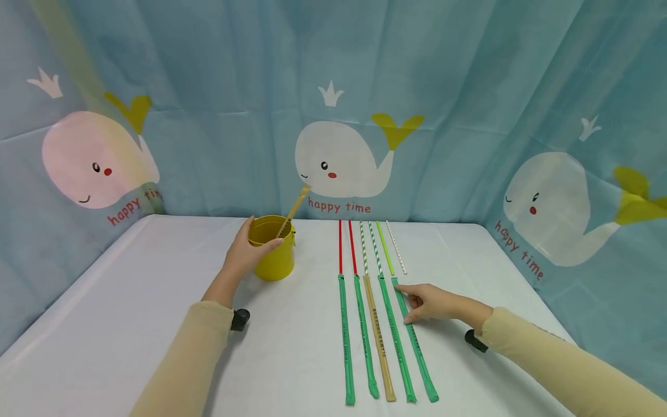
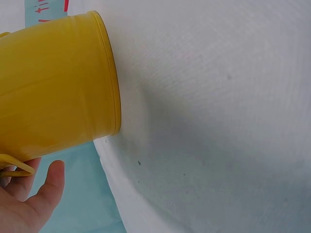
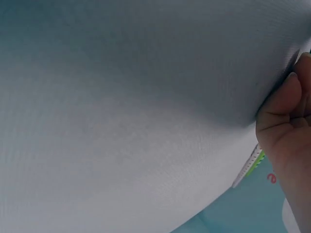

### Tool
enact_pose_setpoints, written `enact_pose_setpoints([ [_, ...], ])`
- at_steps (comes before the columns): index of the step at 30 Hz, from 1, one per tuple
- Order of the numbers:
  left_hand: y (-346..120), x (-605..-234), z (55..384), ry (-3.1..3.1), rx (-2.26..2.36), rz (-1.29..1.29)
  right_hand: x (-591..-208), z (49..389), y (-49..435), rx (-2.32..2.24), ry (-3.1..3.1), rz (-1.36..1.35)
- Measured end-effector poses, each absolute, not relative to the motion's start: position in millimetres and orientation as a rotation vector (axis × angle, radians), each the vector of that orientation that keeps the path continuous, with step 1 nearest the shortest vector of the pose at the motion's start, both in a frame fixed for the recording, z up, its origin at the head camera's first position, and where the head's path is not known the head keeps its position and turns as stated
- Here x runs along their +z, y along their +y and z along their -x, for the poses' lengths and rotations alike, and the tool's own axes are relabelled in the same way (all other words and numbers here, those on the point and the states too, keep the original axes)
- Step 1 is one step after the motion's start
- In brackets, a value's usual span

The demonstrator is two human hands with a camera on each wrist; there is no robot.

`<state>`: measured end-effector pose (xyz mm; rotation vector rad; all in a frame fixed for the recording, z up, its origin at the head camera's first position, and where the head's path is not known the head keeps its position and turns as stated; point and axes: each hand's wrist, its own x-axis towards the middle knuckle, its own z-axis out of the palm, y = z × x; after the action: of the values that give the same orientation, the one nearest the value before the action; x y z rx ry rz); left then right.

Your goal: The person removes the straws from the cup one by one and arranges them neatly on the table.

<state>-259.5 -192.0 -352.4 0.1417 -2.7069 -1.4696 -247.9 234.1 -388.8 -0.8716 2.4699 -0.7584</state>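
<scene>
My left hand (image 1: 244,250) grips the yellow bucket (image 1: 274,262) at its left side, thumb across the near rim and fingers behind. In the left wrist view the bucket (image 2: 63,82) appears sideways, fingers beside its wire handle (image 2: 17,167). A tan paper-wrapped straw (image 1: 294,209) leans in the bucket, its top sticking out. My right hand (image 1: 431,302) is at the rightmost green-wrapped straw (image 1: 422,359), index finger and thumb apart along its upper part. That straw lies on the table. In the right wrist view the hand (image 3: 286,121) is partly cut off.
Left of that straw lie three more green-wrapped straws (image 1: 345,341) and one tan-wrapped straw (image 1: 380,341), side by side. Beyond them lie bare straws: red (image 1: 340,249), green-striped (image 1: 363,249), lime (image 1: 384,247) and white-patterned (image 1: 396,247). A whale-print curtain (image 1: 234,162) hangs behind the white table (image 1: 292,359).
</scene>
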Motion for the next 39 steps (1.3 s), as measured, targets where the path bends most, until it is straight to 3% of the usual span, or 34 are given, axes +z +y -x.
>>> enact_pose_setpoints([
  [29,-197.1,-349.1,260.8,-2.689,-1.481,-0.146,-379.6,259.0,231.4,-0.813,2.410,0.848],
  [39,-193.4,-353.7,257.2,-2.682,-1.509,-0.137,-341.1,276.0,210.4,-0.977,2.345,0.882],
])
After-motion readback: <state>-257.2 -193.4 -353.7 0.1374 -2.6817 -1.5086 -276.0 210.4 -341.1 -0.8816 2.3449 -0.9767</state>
